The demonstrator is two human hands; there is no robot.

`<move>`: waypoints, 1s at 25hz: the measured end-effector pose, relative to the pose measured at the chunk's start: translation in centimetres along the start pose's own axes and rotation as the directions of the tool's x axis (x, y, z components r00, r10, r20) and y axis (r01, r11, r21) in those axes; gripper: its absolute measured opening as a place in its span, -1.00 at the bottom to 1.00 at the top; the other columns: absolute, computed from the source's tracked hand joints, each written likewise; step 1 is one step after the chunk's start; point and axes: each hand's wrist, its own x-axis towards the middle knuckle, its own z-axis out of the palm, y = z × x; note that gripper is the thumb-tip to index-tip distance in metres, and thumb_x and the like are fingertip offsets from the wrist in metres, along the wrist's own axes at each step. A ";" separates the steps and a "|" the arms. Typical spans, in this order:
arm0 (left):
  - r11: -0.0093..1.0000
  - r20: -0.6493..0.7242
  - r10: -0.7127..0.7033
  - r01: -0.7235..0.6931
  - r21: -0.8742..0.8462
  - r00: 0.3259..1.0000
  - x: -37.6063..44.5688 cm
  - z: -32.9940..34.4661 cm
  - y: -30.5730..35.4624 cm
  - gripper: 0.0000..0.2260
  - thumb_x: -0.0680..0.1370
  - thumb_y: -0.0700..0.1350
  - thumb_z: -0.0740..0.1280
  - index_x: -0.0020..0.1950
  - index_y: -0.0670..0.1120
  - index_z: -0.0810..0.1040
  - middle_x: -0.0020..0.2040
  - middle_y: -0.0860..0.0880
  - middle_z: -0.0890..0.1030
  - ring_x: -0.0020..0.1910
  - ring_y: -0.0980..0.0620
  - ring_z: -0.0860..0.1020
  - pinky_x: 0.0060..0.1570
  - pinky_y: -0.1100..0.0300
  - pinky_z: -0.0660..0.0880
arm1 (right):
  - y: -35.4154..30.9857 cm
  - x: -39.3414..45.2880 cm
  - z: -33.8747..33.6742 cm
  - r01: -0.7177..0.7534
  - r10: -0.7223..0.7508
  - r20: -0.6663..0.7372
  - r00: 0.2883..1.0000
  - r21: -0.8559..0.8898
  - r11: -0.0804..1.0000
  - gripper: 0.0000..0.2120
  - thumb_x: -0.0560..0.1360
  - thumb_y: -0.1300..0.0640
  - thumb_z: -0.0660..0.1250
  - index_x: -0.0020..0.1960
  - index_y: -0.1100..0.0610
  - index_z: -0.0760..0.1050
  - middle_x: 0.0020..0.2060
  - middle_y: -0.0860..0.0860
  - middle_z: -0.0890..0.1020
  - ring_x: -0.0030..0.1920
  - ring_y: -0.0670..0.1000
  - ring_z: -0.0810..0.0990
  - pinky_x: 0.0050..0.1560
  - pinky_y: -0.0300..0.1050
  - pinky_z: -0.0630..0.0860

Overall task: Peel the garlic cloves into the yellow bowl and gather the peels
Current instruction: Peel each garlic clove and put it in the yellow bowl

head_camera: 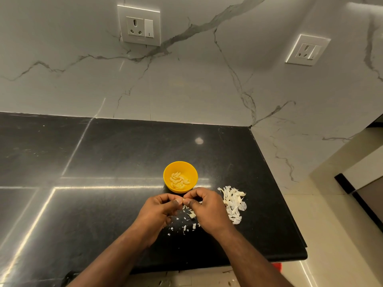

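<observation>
**A:** What are you standing at?

**B:** You're at a black stone counter, polished enough to throw back strips of light. Behind it rises a wall of pale marble with grey veins, and two sockets are set in it: one socket up and to the left, a second socket on the right where the wall turns a corner.

**A:** And your hands?

**B:** Your left hand and right hand meet just in front of the yellow bowl. The fingers of both are curled, thumbs and fingertips pinching one small garlic clove between them; most of it is hidden by your fingers.

**A:** Where is the rest?

**B:** The peeled cloves lie in the bottom of the bowl. A heap of peels sits just right of your right hand, and small flakes are scattered on the counter beneath your hands.

**A:** How much room do you have?

**B:** The counter's right edge runs close beside the peel heap, and its front edge lies under your forearms. To the left the dark surface stretches wide. Beyond the right edge you see pale floor, and a few scraps lie on the floor below the front edge.
</observation>
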 end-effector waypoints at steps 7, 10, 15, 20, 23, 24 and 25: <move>0.996 -0.041 0.080 -0.078 0.052 0.996 0.2 0.2 -0.1 -0.94 0.53 -0.21 0.44 -0.09 -0.15 0.72 -0.19 -0.15 0.68 -0.25 0.05 0.50 -0.23 0.17 0.38 | 0.1 0.1 1.0 -0.057 0.065 -0.067 0.996 0.118 0.991 -0.96 0.45 0.16 0.51 -0.17 0.07 0.67 -0.25 -0.07 0.71 -0.19 -0.07 0.67 -0.04 -0.04 0.62; 0.969 -0.061 0.173 -0.158 0.190 0.983 0.0 0.3 0.1 -0.94 0.54 -0.21 0.44 -0.08 -0.12 0.72 -0.23 -0.05 0.70 -0.29 0.17 0.57 -0.24 0.25 0.43 | -0.2 0.1 0.9 -0.180 0.183 0.012 0.983 0.259 0.949 -0.97 0.46 0.17 0.50 -0.15 0.11 0.68 -0.25 0.01 0.73 -0.20 0.02 0.68 -0.09 -0.05 0.64; 0.903 -0.041 0.284 -0.253 0.349 0.958 -0.4 0.3 0.2 -0.93 0.55 -0.20 0.44 -0.05 -0.06 0.71 -0.16 -0.01 0.74 -0.13 0.10 0.68 -0.05 0.20 0.57 | -0.9 0.3 0.5 -0.350 0.335 0.102 0.937 0.234 0.907 -0.90 0.52 0.19 0.43 -0.17 0.11 0.68 -0.29 0.07 0.71 -0.28 -0.05 0.61 -0.20 -0.07 0.57; 0.926 -0.044 0.271 -0.248 0.284 0.962 -0.5 0.2 0.2 -0.94 0.53 -0.21 0.46 -0.05 -0.07 0.72 -0.17 -0.03 0.74 -0.18 0.13 0.66 -0.14 0.25 0.51 | -1.4 0.2 0.7 -0.443 0.415 0.161 0.895 0.407 0.799 -0.86 0.54 0.32 0.35 -0.15 0.20 0.64 -0.29 0.07 0.69 -0.28 -0.04 0.58 -0.31 -0.19 0.47; 0.935 -0.040 0.282 -0.265 0.235 0.959 -0.5 0.1 0.2 -0.93 0.52 -0.25 0.46 -0.05 -0.12 0.72 -0.18 -0.06 0.74 -0.19 0.12 0.66 -0.19 0.32 0.51 | -1.7 0.3 0.4 -0.530 0.475 0.250 0.844 0.523 0.667 -0.86 0.54 0.35 0.33 -0.13 0.20 0.62 -0.32 0.04 0.68 -0.32 -0.06 0.59 -0.37 -0.24 0.42; 0.931 -0.033 0.294 -0.279 0.234 0.955 -0.5 0.0 0.2 -0.93 0.52 -0.26 0.45 -0.05 -0.13 0.72 -0.17 -0.07 0.74 -0.18 0.11 0.67 -0.18 0.32 0.52 | -1.8 0.3 0.2 -0.560 0.488 0.289 0.824 0.546 0.623 -0.86 0.55 0.36 0.32 -0.12 0.21 0.61 -0.33 0.03 0.67 -0.34 -0.07 0.59 -0.38 -0.25 0.41; 0.926 -0.023 0.307 -0.293 0.238 0.952 -0.6 0.0 0.2 -0.92 0.52 -0.27 0.45 -0.05 -0.15 0.72 -0.16 -0.08 0.74 -0.16 0.09 0.68 -0.15 0.30 0.54 | -1.8 0.3 0.1 -0.583 0.492 0.323 0.808 0.559 0.590 -0.86 0.55 0.36 0.31 -0.11 0.20 0.61 -0.34 0.03 0.66 -0.34 -0.08 0.58 -0.39 -0.26 0.41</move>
